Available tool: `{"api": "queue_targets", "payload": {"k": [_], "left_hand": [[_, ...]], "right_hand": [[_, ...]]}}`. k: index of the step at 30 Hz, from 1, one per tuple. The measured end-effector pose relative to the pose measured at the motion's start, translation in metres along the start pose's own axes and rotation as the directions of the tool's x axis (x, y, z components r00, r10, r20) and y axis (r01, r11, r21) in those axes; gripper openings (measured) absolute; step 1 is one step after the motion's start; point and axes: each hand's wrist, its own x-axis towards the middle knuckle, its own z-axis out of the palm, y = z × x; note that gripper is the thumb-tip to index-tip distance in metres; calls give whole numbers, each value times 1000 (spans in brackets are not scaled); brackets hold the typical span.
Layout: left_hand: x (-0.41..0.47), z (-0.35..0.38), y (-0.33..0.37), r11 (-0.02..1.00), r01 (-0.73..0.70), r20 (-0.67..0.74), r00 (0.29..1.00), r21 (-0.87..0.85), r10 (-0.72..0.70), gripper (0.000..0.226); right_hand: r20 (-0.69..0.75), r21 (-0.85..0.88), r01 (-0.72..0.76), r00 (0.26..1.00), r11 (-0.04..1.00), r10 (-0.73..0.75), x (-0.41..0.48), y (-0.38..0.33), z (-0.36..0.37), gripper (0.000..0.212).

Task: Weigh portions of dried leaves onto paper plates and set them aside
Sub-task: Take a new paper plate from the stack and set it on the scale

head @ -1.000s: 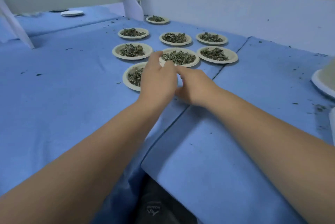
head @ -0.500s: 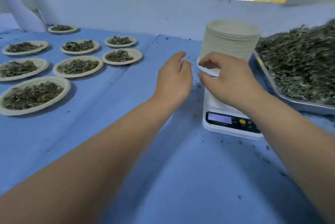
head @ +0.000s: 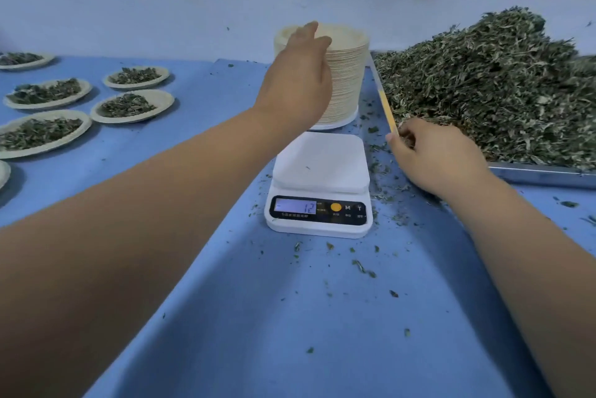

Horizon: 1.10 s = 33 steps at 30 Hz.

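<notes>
A tall stack of empty paper plates (head: pixel 350 75) stands behind the white scale (head: pixel 319 165). My left hand (head: pixel 298 78) reaches over the stack's left side, fingers spread on its top edge. The scale's platform is bare and its display (head: pixel 296 205) reads minus 12. A big heap of dried leaves (head: pixel 500 81) fills a metal tray (head: pixel 541 174) at the right. My right hand (head: pixel 432 155) rests at the tray's near left corner, fingers curled into the edge of the leaves; whether it holds any is hidden.
Several filled paper plates (head: pixel 132 105) sit in rows on the blue cloth at the left. Leaf crumbs (head: pixel 362 267) are scattered around the scale. A pale wall runs along the back.
The view has swung right from the filled plates to the scale. My left hand rose to the plate stack. My right hand moved from the scale to the leaf tray.
</notes>
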Motion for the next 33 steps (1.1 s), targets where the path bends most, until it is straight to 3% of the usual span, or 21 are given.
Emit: {"api": "queue_targets", "payload": {"k": [6,9,14,21,25,33], "left_hand": [[22,2,-4,963,-83,88,994,256,62,34],[24,4,-4,956,-104,69,994,275,88,17],[35,7,-10,952,-86,-13,995,295,94,16],[56,4,-17,917,-95,94,994,388,63,21],[59,4,-18,906,-132,103,990,402,98,19],[59,-3,-22,878,-200,100,980,436,174,19]], "right_hand": [[-122,-63,34,992,997,-42,1,1,7,44],[-105,-141,13,994,990,-28,2,4,10,50],[-103,-134,6,994,991,-20,2,7,15,50],[-216,-140,46,973,989,-76,-1,6,13,47],[-142,-231,-14,990,973,-20,-6,6,15,53],[-62,-242,1,998,970,-17,-8,2,17,51]]}}
